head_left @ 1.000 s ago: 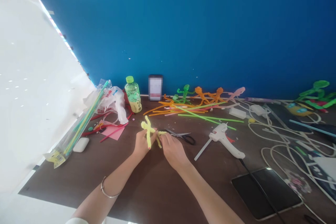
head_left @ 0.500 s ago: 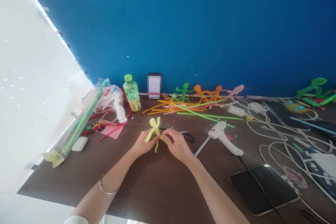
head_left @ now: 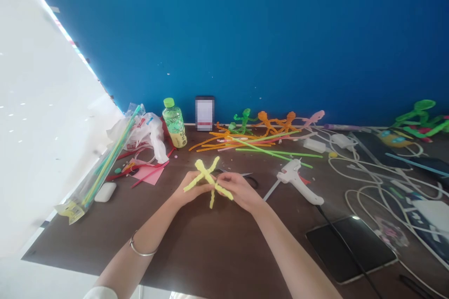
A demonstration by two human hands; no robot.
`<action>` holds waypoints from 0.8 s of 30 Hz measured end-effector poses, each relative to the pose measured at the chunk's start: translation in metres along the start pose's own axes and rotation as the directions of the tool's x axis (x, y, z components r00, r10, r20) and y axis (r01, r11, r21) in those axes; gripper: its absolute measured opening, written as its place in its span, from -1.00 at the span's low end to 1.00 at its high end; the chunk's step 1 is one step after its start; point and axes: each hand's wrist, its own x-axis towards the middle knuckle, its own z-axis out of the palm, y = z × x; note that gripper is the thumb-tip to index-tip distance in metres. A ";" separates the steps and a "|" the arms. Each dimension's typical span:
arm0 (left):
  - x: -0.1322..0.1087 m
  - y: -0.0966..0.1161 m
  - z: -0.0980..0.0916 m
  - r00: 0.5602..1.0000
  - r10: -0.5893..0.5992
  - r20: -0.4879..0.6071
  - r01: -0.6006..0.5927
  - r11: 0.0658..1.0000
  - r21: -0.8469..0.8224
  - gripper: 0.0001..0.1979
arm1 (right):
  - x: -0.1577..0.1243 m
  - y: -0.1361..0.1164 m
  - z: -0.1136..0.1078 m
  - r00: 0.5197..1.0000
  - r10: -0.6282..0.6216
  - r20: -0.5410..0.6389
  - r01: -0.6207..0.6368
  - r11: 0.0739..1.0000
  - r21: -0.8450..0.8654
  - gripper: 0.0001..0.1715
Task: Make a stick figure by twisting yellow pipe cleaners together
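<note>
Well, our left hand (head_left: pixel 191 189) and right hand (head_left: pixel 238 190) meet over the dark tabletop (head_left: pixel 210 252), their fingers curled and pinching a yellow pipe-cleaner figure (head_left: pixel 207 178) held up between them. Just past the right hand lie black-handled scissors (head_left: pixel 249 180), then a white glue gun (head_left: pixel 294 180); farther on we see a green-capped drink bottle (head_left: pixel 174 126) and orange pipe-cleaner figures (head_left: pixel 275 122) against the blue wall (head_left: pixel 224 32).

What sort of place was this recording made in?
Most likely a handicraft workspace: crossed yellow pipe cleaners in the hands, pipe-cleaner figures lined up against a blue wall, and a hot glue gun on the dark tabletop.
</note>
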 end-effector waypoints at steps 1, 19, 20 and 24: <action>0.001 -0.002 0.001 1.000 -0.018 0.000 0.017 0.997 -0.078 -0.70 | 0.000 0.001 0.002 1.000 0.013 0.015 -0.014 0.997 0.082 -0.77; -0.001 0.001 0.015 0.875 -0.001 -0.483 -0.022 0.999 -0.042 -0.76 | 0.008 0.032 0.037 0.940 -0.073 -0.334 0.159 0.959 0.236 -0.72; -0.001 0.001 0.017 0.867 0.002 -0.499 -0.016 1.000 -0.023 -0.77 | 0.007 0.032 0.039 0.922 -0.104 -0.374 0.174 0.972 0.157 -0.71; -0.002 0.001 0.022 0.839 0.022 -0.543 -0.002 0.999 0.037 -0.81 | 0.005 0.034 0.043 0.814 -0.305 -0.494 0.207 0.948 -0.243 -0.72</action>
